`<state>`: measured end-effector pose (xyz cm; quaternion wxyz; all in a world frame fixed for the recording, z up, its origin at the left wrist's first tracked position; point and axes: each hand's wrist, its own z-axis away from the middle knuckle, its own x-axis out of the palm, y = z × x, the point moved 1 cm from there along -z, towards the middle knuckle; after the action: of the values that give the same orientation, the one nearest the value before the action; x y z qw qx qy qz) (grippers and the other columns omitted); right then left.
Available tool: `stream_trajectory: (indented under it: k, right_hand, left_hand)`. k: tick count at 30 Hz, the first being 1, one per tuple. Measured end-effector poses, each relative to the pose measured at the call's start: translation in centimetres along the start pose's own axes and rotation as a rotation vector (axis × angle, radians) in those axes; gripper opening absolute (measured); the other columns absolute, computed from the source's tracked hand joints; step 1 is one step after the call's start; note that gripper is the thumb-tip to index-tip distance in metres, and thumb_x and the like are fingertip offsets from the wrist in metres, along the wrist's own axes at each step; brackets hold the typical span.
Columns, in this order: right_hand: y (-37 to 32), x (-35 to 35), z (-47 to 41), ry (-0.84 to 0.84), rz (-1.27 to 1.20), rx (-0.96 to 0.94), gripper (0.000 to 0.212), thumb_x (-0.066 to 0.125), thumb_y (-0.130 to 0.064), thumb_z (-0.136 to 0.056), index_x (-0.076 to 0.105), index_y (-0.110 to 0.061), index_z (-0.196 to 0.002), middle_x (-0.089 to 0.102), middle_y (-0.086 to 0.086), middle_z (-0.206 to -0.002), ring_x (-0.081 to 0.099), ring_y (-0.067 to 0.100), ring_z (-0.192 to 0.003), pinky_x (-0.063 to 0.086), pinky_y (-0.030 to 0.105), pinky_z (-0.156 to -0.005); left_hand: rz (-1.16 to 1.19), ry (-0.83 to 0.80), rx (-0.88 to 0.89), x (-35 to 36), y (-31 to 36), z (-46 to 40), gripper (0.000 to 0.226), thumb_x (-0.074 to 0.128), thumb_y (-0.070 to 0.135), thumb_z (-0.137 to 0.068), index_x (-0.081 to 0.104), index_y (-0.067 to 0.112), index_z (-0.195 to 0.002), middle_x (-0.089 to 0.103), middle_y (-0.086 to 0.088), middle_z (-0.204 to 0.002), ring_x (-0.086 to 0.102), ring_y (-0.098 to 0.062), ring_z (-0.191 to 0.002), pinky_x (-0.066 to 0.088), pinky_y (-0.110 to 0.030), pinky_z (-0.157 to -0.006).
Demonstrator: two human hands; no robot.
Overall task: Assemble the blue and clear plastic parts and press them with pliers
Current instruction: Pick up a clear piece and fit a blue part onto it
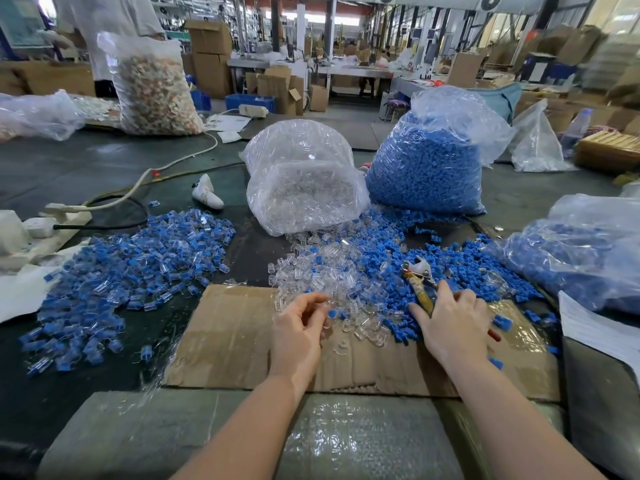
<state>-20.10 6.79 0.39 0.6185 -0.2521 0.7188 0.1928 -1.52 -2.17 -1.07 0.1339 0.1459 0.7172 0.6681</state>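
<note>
We see two bare hands over a cardboard sheet (242,341) on the desk (104,161). The left hand (299,327) curls its fingers, pinching a clear part at the clear parts pile (322,275). The right hand (450,323) lies spread on blue parts (460,268), touching the pliers (420,282) beside it.

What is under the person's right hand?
The right hand rests on yellow-handled pliers and loose blue parts on cardboard. Anything beneath the palm is hidden.
</note>
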Motion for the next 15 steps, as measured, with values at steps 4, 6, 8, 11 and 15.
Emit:
stream_trajectory:
  k: [4, 6, 8, 11, 15]
  right_hand:
    - [-1.0, -0.5, 1.0, 0.093, 0.012, -0.043, 0.068, 0.036, -0.056, -0.093, 0.026, -0.016, -0.146, 0.035, 0.015, -0.144, 0.030, 0.032, -0.133, 0.018, 0.051, -0.111]
    - [-2.6, -0.8, 2.3, 0.272, -0.190, -0.263, 0.049, 0.055, -0.035, -0.091, 0.047, -0.013, -0.135, 0.052, 0.011, -0.131, 0.047, 0.030, -0.122, 0.031, 0.051, -0.105]
    - [-4.6, -0.5, 4.1, 0.359, -0.474, -0.529, 0.028, 0.064, -0.010, -0.086, 0.065, -0.010, -0.114, 0.066, 0.006, -0.108, 0.060, 0.024, -0.099, 0.049, 0.043, -0.091]
    - [-6.3, -0.1, 6.0, 0.290, -0.663, -0.707, 0.021, 0.058, -0.017, -0.085, 0.071, -0.010, -0.100, 0.069, 0.002, -0.094, 0.062, 0.021, -0.085, 0.050, 0.030, -0.080]
    - [-6.6, 0.0, 6.3, 0.273, -0.746, -0.690, 0.027, 0.055, -0.030, -0.086, 0.072, -0.009, -0.091, 0.069, 0.002, -0.086, 0.061, 0.021, -0.077, 0.041, 0.021, -0.075]
  left_hand:
    - [-0.010, 0.012, 0.001, -0.2, -0.2, -0.1, 0.021, 0.057, 0.004, -0.089, 0.064, 0.023, -0.083, 0.066, 0.001, -0.074, 0.059, -0.001, -0.058, 0.047, -0.011, -0.053]
    - [-0.013, 0.013, -0.003, -0.2, -0.4, -0.2, 0.022, 0.058, 0.005, -0.089, 0.065, 0.025, -0.081, 0.067, 0.004, -0.072, 0.060, -0.002, -0.059, 0.047, -0.012, -0.054]
    - [-0.030, 0.021, 0.011, -0.1, -0.5, -0.3, 0.024, 0.060, 0.006, -0.088, 0.066, 0.028, -0.079, 0.067, 0.006, -0.070, 0.059, -0.002, -0.060, 0.048, -0.015, -0.056]
    - [-0.059, 0.018, 0.056, -0.1, -0.4, -0.4, 0.028, 0.062, 0.004, -0.086, 0.065, 0.030, -0.076, 0.067, 0.009, -0.073, 0.060, 0.002, -0.063, 0.049, -0.014, -0.061]
    - [-0.063, -0.022, 0.066, -0.2, -0.3, -0.2, 0.025, 0.064, 0.003, -0.085, 0.066, 0.028, -0.080, 0.068, 0.007, -0.081, 0.062, 0.003, -0.070, 0.048, -0.009, -0.062]
